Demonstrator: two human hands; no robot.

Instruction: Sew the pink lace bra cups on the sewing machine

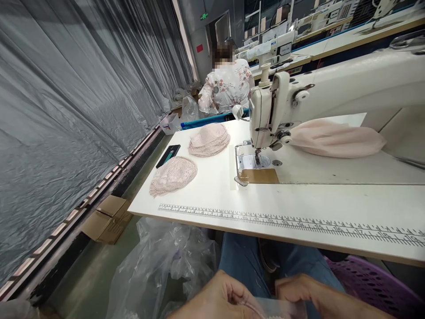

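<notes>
My left hand (219, 297) and my right hand (310, 293) are low in my lap, below the white table's front edge (265, 230). Both have fingers curled in a pinch on a thin clear plastic bag (282, 308) held between them; something whitish shows at its lower edge. On the table, a white sewing machine (275, 110) stands with its needle over the plate (255, 161). A pink lace piece (173, 175) lies at the left, a stack of similar pink pieces (210, 139) behind it, and pink fabric (335, 138) under the machine arm.
A black phone (168, 155) lies near the table's left edge. A printed ruler (288, 220) runs along the front. Crumpled clear plastic (162, 266) and cardboard boxes (106, 219) sit on the floor at left, a purple basket (375, 285) at right. Another person (227, 86) sits beyond the table.
</notes>
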